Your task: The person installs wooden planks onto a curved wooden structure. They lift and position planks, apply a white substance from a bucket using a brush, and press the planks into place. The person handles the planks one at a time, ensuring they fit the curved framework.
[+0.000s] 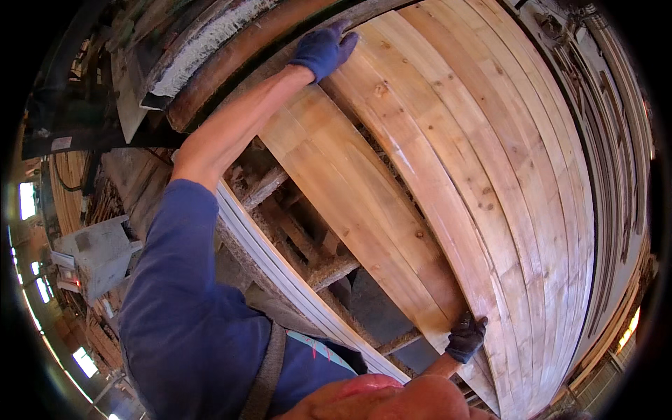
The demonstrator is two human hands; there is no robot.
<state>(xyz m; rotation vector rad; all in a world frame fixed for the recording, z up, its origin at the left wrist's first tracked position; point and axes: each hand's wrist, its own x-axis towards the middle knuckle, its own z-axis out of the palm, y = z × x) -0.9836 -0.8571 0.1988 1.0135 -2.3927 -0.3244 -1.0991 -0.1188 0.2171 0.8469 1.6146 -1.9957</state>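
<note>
A long pale wooden plank [434, 168] with knots and white smears runs diagonally between my two gloved hands. At its far end my left hand [322, 52], in a blue glove, is closed over the plank's edge; part of the fingers is hidden. Toward the near end my right hand [467, 337], in a dark glove, has its fingers curled on the same plank's edge. A dark gap separates this plank from a wide flat board [343, 189] on its left. More planks [518, 140] lie side by side to the right in a curved-looking row.
Rough timber supports [332, 271] show beneath the boards, with open spaces between them. A light-coloured long rail [280, 273] passes close to my body. Thick rusty beams [231, 52] stand at the far left. Thin strips [609, 140] are stacked along the right.
</note>
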